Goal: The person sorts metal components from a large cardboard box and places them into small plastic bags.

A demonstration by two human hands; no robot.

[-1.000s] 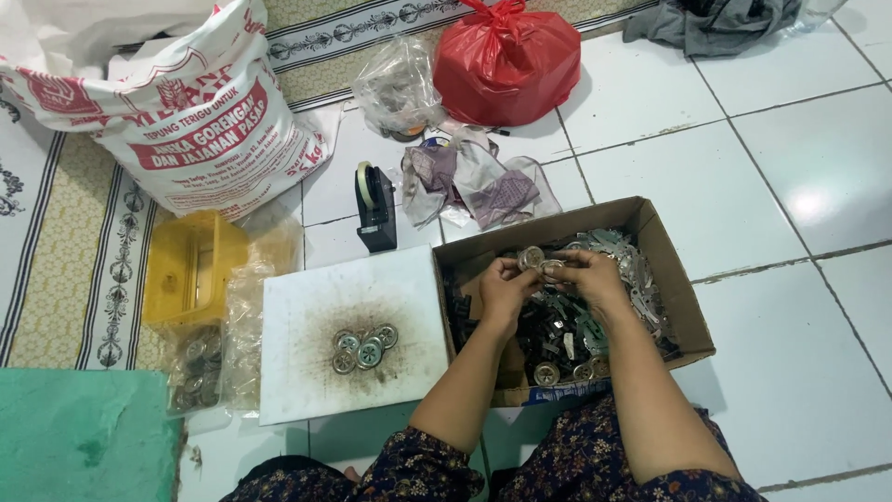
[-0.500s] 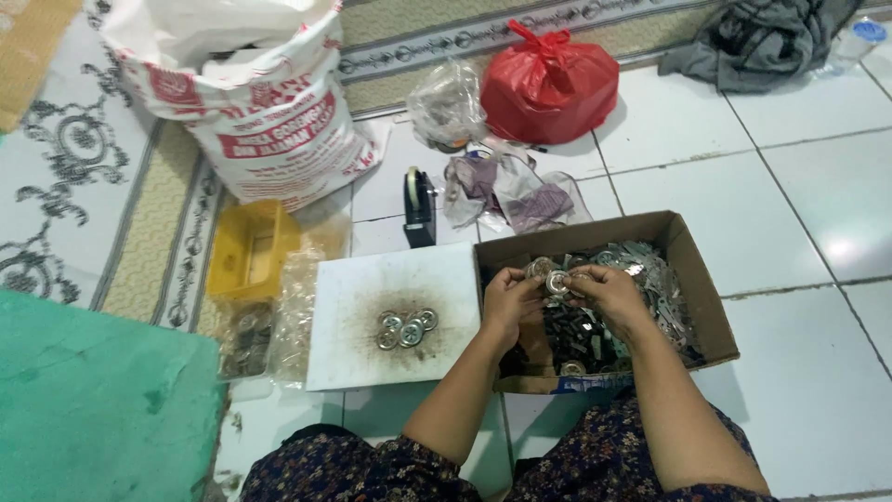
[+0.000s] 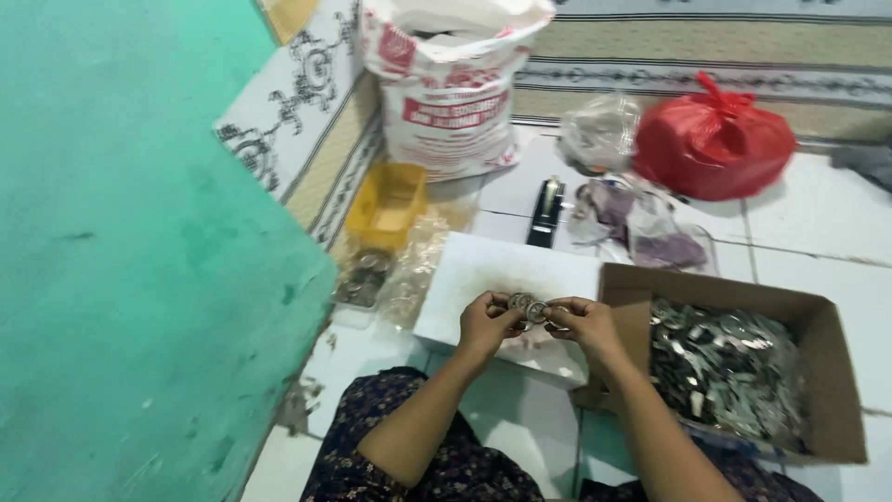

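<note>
Two hands pinch small round metal rings over a white board.

Left hand [image 3: 485, 323] and right hand [image 3: 581, 323] close fingertips on the small round silvery metal rings [image 3: 527, 304] above the flat white board's [image 3: 483, 270] near edge; probably light, stiff, slippery, best gripped by rims. Beyond: brown cardboard box [image 3: 818, 325], yellow plastic tray [image 3: 387, 200], red plastic bag [image 3: 715, 139].

The person's left hand [image 3: 487, 323] and right hand [image 3: 582, 321] are pinching small round metal rings [image 3: 528, 305] between them, hovering over a flat white board [image 3: 483, 270]. Just beside the right hand, an open brown cardboard box [image 3: 836, 372] is sitting full of shiny metal pieces [image 3: 725, 367]. A yellow plastic tray [image 3: 388, 203] is lying near a big white printed sack [image 3: 451, 88].
</note>
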